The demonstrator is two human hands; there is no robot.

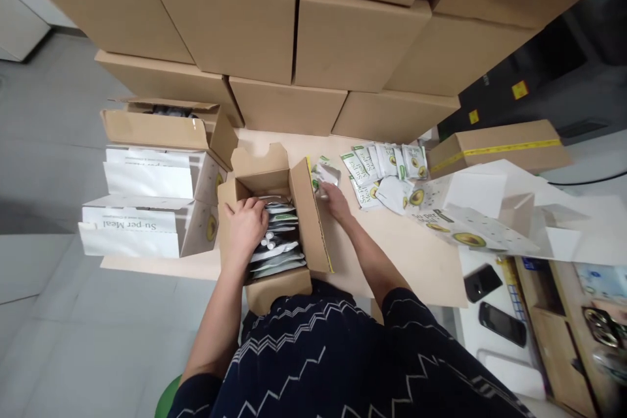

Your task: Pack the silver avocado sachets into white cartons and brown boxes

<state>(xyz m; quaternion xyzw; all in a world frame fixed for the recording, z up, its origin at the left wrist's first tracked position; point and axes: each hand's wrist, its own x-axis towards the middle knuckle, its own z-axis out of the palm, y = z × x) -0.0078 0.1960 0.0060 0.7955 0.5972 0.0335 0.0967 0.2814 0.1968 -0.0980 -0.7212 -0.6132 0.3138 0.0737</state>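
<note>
An opened cardboard box (277,286) stands in front of me, with a row of pouches (281,228) on edge and a few small white caps or tubes among them. My left hand (249,225) reaches over the box's left side, its fingers curled onto the pouches; some fingertips are hidden. Just beyond the raised right flap (311,215), my right hand (337,201) pinches a white-and-green sachet (327,173) above the table. Farther right lies a pile of "Super Meal" sachets (365,170) printed with avocados.
Stacked cartons (294,32) wall off the table's far side. Two white printed boxes (147,232) and an opened brown carton (157,129) line the left. On the right are an unfolded avocado-print box (470,232), a taped carton (494,147) and two dark phones (502,324).
</note>
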